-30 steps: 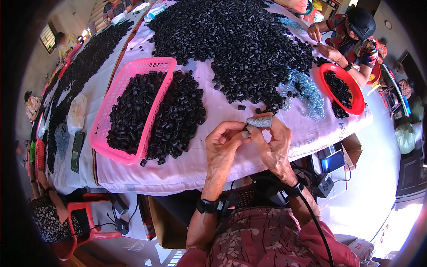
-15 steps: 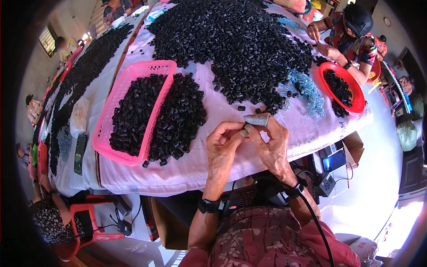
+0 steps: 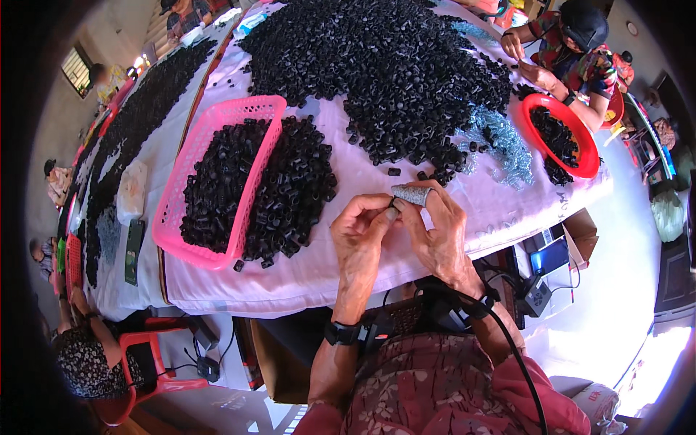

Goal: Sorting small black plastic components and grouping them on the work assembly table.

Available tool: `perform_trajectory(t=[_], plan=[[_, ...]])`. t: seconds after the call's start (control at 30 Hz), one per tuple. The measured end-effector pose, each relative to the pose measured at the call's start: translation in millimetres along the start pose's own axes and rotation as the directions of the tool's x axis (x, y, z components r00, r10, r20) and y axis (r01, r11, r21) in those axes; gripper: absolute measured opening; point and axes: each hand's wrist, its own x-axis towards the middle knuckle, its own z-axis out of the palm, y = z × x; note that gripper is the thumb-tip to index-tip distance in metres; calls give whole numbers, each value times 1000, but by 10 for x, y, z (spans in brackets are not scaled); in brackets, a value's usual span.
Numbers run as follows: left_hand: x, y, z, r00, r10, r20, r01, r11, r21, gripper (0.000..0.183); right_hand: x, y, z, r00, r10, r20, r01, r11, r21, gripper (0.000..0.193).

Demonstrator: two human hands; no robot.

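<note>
My left hand [image 3: 361, 230] and my right hand [image 3: 441, 233] meet over the near edge of the cloth, fingertips pinched together. Between them is a small black ring-like piece [image 3: 393, 203], mostly hidden by the thumbs. A grey wrapped finger cover [image 3: 412, 194] sits on a finger of my right hand. Just beyond the fingers a large heap of small black pieces [image 3: 377, 65] spreads over the table. To the left, a pink plastic basket [image 3: 161, 217] stands tilted among more black tubular pieces [image 3: 301, 188], which lie in it and against its right side.
Clear bluish small parts [image 3: 511, 163] lie right of the heap, near a red oval basin [image 3: 589, 156] with black pieces. At the far right a co-worker [image 3: 573, 65] handles something small. A dark phone [image 3: 133, 252] and a white bag [image 3: 132, 190] lie left. Cables and boxes [image 3: 536, 293] sit below the edge.
My hands have shifted slightly left, still pinched together. The finger cover has moved a little left with them. The rest of the view has shifted slightly.
</note>
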Motion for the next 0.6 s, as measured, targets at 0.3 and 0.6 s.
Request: perform_trajectory(t=[0.3,0.6], plan=[[8,-67,-22,997,55,-63,-58,997,-49,13,8,7,136,984,178,-13,-173,971,167,13],[10,-93,1,992,101,-73,-100,995,24,17,2,41,93,988,148,-45,-138,975,174,10]])
